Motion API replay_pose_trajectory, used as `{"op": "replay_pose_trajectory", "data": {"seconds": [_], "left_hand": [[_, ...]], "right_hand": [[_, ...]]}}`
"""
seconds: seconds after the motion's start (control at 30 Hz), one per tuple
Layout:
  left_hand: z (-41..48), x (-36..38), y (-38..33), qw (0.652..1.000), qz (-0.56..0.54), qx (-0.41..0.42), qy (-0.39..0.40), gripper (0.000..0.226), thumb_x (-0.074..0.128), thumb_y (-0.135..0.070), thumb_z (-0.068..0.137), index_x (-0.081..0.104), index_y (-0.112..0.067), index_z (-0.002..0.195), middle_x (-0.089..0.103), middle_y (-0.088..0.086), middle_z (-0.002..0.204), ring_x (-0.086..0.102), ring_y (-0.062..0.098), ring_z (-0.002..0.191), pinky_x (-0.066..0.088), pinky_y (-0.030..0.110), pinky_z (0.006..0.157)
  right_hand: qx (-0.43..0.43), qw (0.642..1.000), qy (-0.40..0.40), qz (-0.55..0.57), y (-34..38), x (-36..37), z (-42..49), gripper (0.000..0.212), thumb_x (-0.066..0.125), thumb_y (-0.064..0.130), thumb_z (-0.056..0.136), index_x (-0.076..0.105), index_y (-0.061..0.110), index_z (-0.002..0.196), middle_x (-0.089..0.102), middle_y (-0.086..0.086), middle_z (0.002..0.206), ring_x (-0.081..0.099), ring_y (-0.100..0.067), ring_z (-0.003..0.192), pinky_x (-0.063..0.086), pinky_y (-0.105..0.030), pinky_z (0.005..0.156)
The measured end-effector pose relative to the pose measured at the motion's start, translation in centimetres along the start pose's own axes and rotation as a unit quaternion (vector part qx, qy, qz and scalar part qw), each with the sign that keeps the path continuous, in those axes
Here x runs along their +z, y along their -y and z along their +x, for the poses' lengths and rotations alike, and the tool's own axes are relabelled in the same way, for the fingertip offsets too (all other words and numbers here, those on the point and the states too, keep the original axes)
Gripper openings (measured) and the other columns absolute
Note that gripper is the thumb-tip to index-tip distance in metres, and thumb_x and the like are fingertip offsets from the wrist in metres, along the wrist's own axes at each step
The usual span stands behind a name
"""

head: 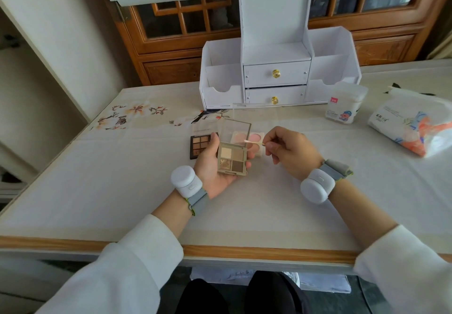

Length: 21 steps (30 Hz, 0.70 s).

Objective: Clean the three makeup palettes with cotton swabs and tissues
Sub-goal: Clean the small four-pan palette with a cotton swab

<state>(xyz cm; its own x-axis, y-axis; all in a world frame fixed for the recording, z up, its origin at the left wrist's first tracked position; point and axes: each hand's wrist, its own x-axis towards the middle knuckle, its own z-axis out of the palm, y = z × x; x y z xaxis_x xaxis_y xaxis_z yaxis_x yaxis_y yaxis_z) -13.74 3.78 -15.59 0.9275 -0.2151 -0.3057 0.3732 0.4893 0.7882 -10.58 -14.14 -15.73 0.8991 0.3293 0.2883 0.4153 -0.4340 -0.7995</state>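
Head view: your left hand [212,167] cups the open four-pan palette [232,158]; your right hand [291,152] pinches a cotton swab [254,143] over its top edge. The brown palette [201,146] and blush palette [256,137], just beyond your fingers, seem left to do.

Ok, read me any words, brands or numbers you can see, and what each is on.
Cotton swab box: red label, too blurred to read.
Tissue pack: dark characters, too blurred to read.
Dark palette's clear lid: faint lettering, too small to read.
No text can be quoted.
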Motion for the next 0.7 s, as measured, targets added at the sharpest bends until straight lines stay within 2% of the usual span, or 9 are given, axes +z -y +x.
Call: {"op": "replay_pose_trajectory", "data": {"seconds": [0.1,0.17,0.4,0.53,0.6,0.7], "left_hand": [[-0.1,0.5,0.5,0.999,0.036,-0.007,0.021,0.075,0.011,-0.056,0.097,0.06,-0.001,0.108,0.068,0.013,0.078,0.062,0.021,0.059,0.051,0.025,0.056],[0.0,0.8,0.8,0.998,0.05,-0.015,0.027,0.074,0.011,-0.055,0.097,0.06,-0.001,0.108,0.067,0.015,0.079,0.061,0.022,0.06,0.052,0.026,0.058],[0.1,1.3,1.1,0.996,0.084,-0.02,0.013,0.068,0.013,-0.052,0.099,0.06,-0.003,0.106,0.066,0.016,0.078,0.063,0.024,0.06,0.053,0.027,0.057],[0.0,1.6,1.2,0.994,0.111,-0.016,-0.004,0.07,0.013,-0.052,0.099,0.059,0.001,0.11,0.065,0.017,0.081,0.063,0.024,0.06,0.053,0.027,0.054],[0.1,1.8,1.2,0.992,0.123,-0.011,-0.019,0.071,0.013,-0.051,0.099,0.058,0.003,0.109,0.066,0.018,0.08,0.064,0.024,0.057,0.053,0.026,0.052],[0.1,2.5,1.2,0.991,0.128,-0.013,-0.041,0.071,0.015,-0.049,0.1,0.052,0.008,0.12,0.068,0.02,0.074,0.065,0.026,0.054,0.054,0.028,0.049]], "right_hand": [[-0.007,1.0,-0.013,-0.003,0.2,0.1,0.0,0.018,0.05,-0.001,0.088,0.054,0.015,0.082,0.057,0.006,0.063,0.05,-0.005,0.049,0.04,-0.008,0.053],[-0.013,1.0,-0.023,-0.002,0.3,0.0,-0.1,0.017,0.052,-0.001,0.087,0.055,0.015,0.082,0.058,0.006,0.063,0.051,-0.006,0.048,0.041,-0.008,0.054],[-0.028,0.998,-0.047,-0.017,0.3,0.1,-0.2,0.022,0.061,0.002,0.083,0.052,0.02,0.077,0.062,0.004,0.062,0.056,-0.009,0.047,0.049,-0.02,0.057],[-0.024,0.994,-0.106,-0.019,0.1,-0.2,-0.1,0.009,0.059,0.001,0.084,0.057,0.009,0.084,0.064,-0.003,0.066,0.06,-0.013,0.05,0.049,-0.018,0.056],[-0.01,0.992,-0.126,-0.015,-0.1,-0.6,0.0,0.009,0.057,-0.001,0.085,0.059,0.008,0.085,0.064,-0.003,0.066,0.06,-0.013,0.05,0.05,-0.019,0.057],[0.035,0.987,-0.143,-0.06,-0.7,-1.6,0.2,0.013,0.053,-0.001,0.084,0.062,0.008,0.083,0.063,0.0,0.067,0.061,-0.018,0.06,0.05,-0.027,0.064]]}}
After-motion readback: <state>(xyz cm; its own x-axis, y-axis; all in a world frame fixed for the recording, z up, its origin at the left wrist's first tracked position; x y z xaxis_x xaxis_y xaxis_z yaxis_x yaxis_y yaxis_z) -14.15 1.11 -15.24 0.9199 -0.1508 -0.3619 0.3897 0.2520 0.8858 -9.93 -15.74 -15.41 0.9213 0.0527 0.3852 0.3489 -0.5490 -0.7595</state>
